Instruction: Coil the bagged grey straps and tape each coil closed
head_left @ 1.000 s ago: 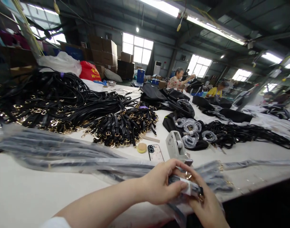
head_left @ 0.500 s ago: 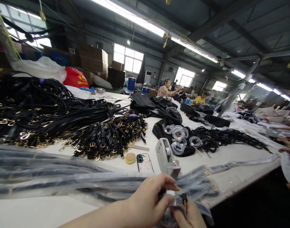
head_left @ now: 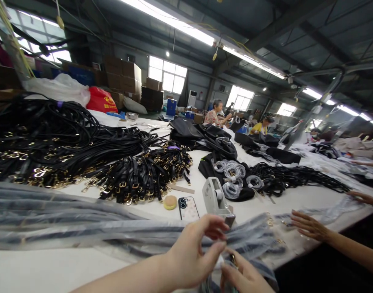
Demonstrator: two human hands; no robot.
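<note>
Low in the head view, my left hand [head_left: 198, 252] is closed, its thumb against a small white band [head_left: 219, 261]; its other fingers curl above. My right hand [head_left: 245, 274] is closed around the same bundle, a coiled strap [head_left: 213, 283] in clear plastic with a bit of gold metal showing. Much of the coil is hidden by both hands and the lower edge. Just beyond my hands stands a grey tape dispenser [head_left: 217, 199]. Long plastic-sleeved straps [head_left: 128, 234] lie under and behind my wrists.
Piles of black straps with gold buckles [head_left: 137, 179] lie left. A phone [head_left: 188, 207] and a round yellow-tan pad [head_left: 170, 202] are beside the dispenser. Wrapped coils [head_left: 233, 171] rest on black fabric. A co-worker's hand [head_left: 310, 226] reaches in from the right over sleeved straps.
My hands have shifted slightly on the coil, and the white band is now more covered. A co-worker's hand has come in from the right onto the sleeved straps.
</note>
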